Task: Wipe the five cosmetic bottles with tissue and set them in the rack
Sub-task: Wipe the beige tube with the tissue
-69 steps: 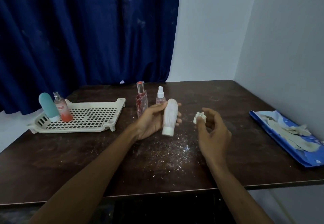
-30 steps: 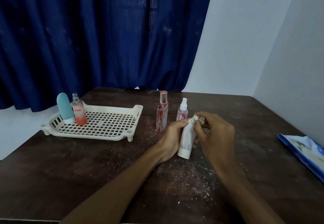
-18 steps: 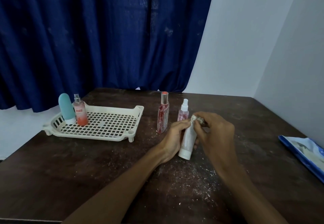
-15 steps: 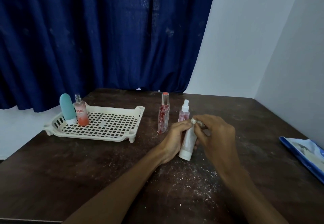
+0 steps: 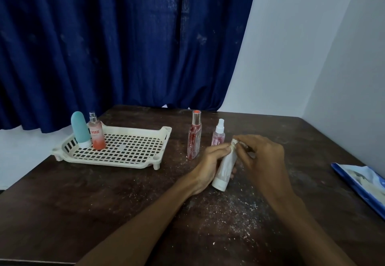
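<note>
My left hand (image 5: 210, 161) wraps its grip round the white tube (image 5: 224, 172), tilted over the table (image 5: 83, 203), right of the rack (image 5: 125, 161). My right hand (image 5: 264, 161) pinches the tissue wad (image 5: 235, 142) against its top end. I should rub down toward the cap, turning the tube.

Two bare forearms are extended forward from the lower edge and brought together at the middle. A tilted white bottle (image 5: 224, 172) is gripped by the curled left hand (image 5: 210, 164). A tissue (image 5: 234, 142) is pinched against its upper end by the right hand (image 5: 263, 161), seen from the back.
</note>
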The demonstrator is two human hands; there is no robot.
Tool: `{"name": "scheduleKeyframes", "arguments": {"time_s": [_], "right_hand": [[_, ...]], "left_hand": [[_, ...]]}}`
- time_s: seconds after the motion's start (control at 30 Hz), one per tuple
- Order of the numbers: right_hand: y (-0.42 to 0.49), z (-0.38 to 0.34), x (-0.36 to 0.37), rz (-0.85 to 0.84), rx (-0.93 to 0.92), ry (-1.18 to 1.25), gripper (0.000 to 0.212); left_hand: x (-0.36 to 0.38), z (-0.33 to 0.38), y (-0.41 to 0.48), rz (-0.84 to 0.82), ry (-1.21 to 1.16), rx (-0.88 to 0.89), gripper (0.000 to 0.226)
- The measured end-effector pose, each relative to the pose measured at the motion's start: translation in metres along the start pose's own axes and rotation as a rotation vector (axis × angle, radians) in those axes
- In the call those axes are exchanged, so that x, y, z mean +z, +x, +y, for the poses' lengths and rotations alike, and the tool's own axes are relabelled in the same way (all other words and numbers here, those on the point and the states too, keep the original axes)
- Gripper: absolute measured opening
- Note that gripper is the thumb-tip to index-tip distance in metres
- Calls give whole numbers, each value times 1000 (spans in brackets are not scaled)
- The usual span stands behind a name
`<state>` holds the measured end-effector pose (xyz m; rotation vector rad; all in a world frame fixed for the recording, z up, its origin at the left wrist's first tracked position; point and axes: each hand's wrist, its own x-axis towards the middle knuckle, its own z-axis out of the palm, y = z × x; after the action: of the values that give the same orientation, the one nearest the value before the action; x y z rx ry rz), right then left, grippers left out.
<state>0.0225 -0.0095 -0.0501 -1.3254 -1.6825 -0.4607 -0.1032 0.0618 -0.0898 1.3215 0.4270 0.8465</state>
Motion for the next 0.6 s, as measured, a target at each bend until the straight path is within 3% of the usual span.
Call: {"name": "scheduleKeyframes", "arguments": {"time_s": [0.1, 0.3, 0.47, 0.6], "right_hand": [[-6, -6, 4, -5, -5, 11, 22], [-12, -1, 6, 48, 169, 53, 12], [-13, -3, 5, 134, 440, 192, 15], [-6, -9, 3, 161, 408, 235, 16]], "left_hand": [[-1, 2, -2, 8, -19, 6, 25], [-1, -1, -1, 5, -71, -61, 40], [-2, 5, -3, 11, -260, -107, 46], [-1, 7, -2, 25, -307, -116, 45]]}}
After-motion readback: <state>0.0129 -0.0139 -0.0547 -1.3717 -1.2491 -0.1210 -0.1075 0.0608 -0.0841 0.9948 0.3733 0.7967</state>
